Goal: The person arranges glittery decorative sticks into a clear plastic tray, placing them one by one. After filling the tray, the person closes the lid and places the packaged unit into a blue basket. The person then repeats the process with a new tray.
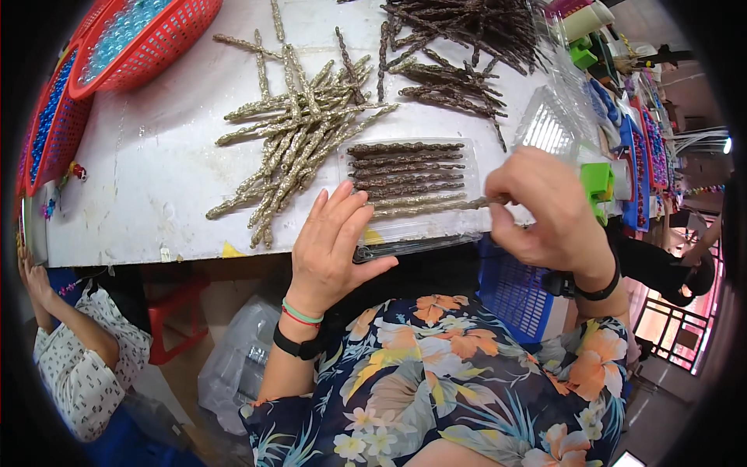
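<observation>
Knobbly strands, gold and dark, set out on a white table (148,171) and listed by size of lot. Gold heap (299,152): loose, crisscrossed, left of centre. Dark heap (475,25): far right, tangled. Smaller dark pile (455,92): just near of it. Clear tray (471,167): near edge, between the hands; thin-looking, likely to flex or slide if pushed; best steadied at a corner. Left hand (331,237): over the tray's near left corner, fingers slightly spread, thumb wide, fingertips beside the strands' left ends; whether they press, cannot tell. Right hand (548,206): at the tray's right, thumb and forefinger drawn narrow, apparently on the right end of the nearest strand (436,207). Tray contents: dark strands (408,166) side by side at the far side, gold at the near. Single strand: judged light and fairly stiff, lying straight or gently bent; bumpy surface should resist slipping but may snag neighbours. Hold: lightly near each end, or mid-length for lifting from a heap.
</observation>
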`<act>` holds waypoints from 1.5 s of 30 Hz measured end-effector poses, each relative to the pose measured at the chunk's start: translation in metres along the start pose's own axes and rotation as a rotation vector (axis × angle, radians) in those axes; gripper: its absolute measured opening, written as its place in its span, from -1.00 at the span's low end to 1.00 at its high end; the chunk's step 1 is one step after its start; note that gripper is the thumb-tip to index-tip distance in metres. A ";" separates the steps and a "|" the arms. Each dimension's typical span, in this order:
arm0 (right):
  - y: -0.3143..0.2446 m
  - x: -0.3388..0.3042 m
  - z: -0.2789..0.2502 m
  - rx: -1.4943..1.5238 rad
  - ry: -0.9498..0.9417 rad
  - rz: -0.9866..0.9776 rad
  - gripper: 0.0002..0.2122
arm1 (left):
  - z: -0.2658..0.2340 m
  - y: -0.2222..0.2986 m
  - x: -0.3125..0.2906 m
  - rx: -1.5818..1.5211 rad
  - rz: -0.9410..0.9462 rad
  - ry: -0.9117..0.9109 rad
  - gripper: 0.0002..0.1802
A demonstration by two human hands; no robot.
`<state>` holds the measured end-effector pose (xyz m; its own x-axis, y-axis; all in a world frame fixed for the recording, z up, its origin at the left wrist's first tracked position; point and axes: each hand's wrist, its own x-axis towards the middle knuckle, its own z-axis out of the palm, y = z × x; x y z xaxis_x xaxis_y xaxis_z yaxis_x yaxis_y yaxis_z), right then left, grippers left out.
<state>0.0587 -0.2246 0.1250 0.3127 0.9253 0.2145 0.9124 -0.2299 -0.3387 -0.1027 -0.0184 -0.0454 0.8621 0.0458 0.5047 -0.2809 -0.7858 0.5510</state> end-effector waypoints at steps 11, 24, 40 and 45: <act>-0.011 0.023 0.050 0.292 0.054 -0.086 -0.83 | -0.003 0.000 -0.001 -0.067 -0.018 -0.003 -0.10; -0.004 0.009 0.119 0.183 -0.076 -0.058 -0.89 | 0.000 0.000 0.000 -0.091 -0.019 0.005 -0.01; 0.071 0.106 0.105 -0.103 0.101 0.009 -0.90 | -0.005 0.001 0.002 -0.089 -0.029 0.014 -0.07; 0.053 0.049 0.039 -0.097 0.072 0.117 -0.94 | -0.004 0.002 0.001 -0.104 -0.048 0.026 -0.07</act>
<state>0.1122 -0.1797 0.0816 0.4335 0.8673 0.2446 0.8886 -0.3664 -0.2758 -0.1046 -0.0174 -0.0410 0.8648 0.0985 0.4924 -0.2831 -0.7143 0.6401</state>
